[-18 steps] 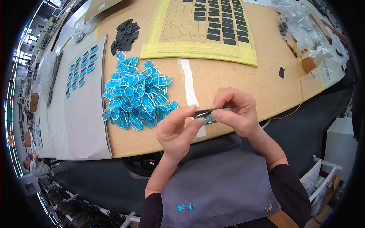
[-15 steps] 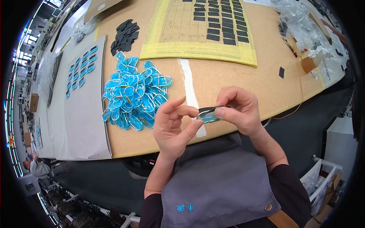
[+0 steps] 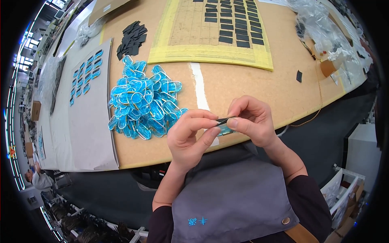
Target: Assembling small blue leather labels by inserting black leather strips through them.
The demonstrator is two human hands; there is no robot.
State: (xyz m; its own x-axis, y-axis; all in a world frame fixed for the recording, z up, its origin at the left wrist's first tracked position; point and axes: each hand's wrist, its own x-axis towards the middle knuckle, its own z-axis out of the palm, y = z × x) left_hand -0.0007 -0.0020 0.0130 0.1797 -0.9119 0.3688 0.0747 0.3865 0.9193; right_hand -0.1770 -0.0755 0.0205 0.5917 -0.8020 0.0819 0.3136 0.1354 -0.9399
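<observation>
Above the table's near edge, my two hands hold a clear-blue oval piece [image 3: 225, 130] with a black strip [image 3: 225, 120] along its upper edge. My left hand [image 3: 186, 139] pinches its left end between thumb and fingertips. At the other end, the thumb and bent fingers of my right hand [image 3: 256, 123] press on the black strip. Fingers hide much of the piece. To the left of my hands lies a heap of similar blue oval pieces [image 3: 148, 99] with pale rims.
A grey board [image 3: 95, 133] on the left carries rows of blue pieces with black strips. Black rectangles [image 3: 131, 40] are heaped farther back. A yellow-edged board [image 3: 210, 59] bears columns of black rectangles. Clear plastic wrap [image 3: 320, 32] lies at the far right, near one loose black rectangle [image 3: 299, 76].
My left hand has moved in from the side, and its index finger and thumb now close on the left end of the piece. My right hand keeps its grip, shifted slightly.
</observation>
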